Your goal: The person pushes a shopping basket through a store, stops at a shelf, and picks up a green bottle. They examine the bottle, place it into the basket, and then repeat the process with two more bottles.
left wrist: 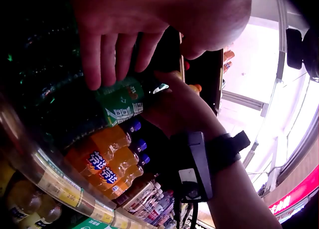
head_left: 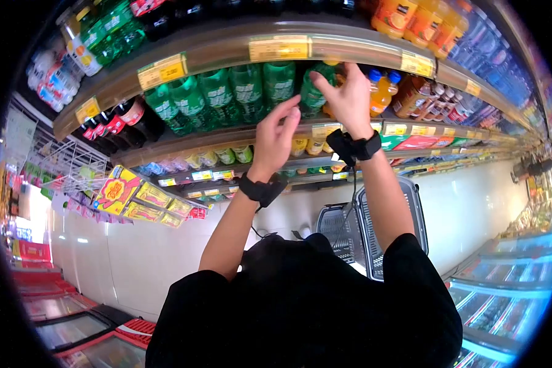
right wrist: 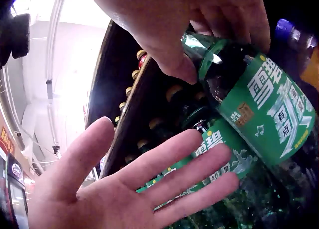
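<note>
One green bottle [head_left: 314, 92] is leaning toward one o'clock in the right hand's [head_left: 351, 103] grip, the open left hand [head_left: 275, 141] hovering at seven.

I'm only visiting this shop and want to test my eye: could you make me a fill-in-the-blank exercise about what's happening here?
1. The right hand grips a bottle whose label is ____.
2. The left hand, its fingers extended, holds ____.
3. The nearby orange-drink bottles on the same shelf have ____ caps.
4. The person's sleeves are ____.

Missing words: green; nothing; blue; black.
</note>
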`<state>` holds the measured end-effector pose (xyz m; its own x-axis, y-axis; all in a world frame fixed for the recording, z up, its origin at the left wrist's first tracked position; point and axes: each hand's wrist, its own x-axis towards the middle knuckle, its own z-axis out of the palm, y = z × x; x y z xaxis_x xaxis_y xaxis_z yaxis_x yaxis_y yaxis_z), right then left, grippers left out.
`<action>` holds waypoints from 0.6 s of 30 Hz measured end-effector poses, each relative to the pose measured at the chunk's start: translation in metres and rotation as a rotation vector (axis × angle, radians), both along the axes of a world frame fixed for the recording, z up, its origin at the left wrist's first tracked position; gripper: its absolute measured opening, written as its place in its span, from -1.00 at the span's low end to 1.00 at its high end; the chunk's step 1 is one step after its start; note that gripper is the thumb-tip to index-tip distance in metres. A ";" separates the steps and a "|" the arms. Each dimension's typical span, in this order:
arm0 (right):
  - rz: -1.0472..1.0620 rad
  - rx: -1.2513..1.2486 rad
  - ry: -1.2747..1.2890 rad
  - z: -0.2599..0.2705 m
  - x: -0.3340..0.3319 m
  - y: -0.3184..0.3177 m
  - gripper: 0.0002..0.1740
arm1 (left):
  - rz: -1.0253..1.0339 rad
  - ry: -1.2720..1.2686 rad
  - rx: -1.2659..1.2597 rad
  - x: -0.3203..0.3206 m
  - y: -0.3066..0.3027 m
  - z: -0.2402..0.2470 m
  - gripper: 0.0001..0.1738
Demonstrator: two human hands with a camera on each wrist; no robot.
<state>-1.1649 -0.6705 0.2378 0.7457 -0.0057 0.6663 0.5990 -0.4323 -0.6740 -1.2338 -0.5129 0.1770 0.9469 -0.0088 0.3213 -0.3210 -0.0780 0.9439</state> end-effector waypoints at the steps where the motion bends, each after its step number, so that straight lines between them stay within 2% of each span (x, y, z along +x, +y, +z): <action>1: -0.017 -0.008 0.015 -0.001 0.000 0.000 -0.44 | -0.003 -0.004 0.006 0.000 0.000 -0.001 -0.46; 5: -0.002 0.032 -0.041 -0.005 0.006 0.003 -0.47 | -0.016 -0.026 0.013 0.002 0.000 -0.005 -0.45; 14: -0.082 -0.093 -0.154 -0.018 0.040 0.008 -0.66 | 0.025 -0.053 -0.048 0.008 -0.002 -0.009 -0.52; 18: -0.073 -0.099 -0.136 -0.016 0.041 0.013 -0.64 | -0.025 -0.014 0.016 0.007 0.002 -0.010 -0.48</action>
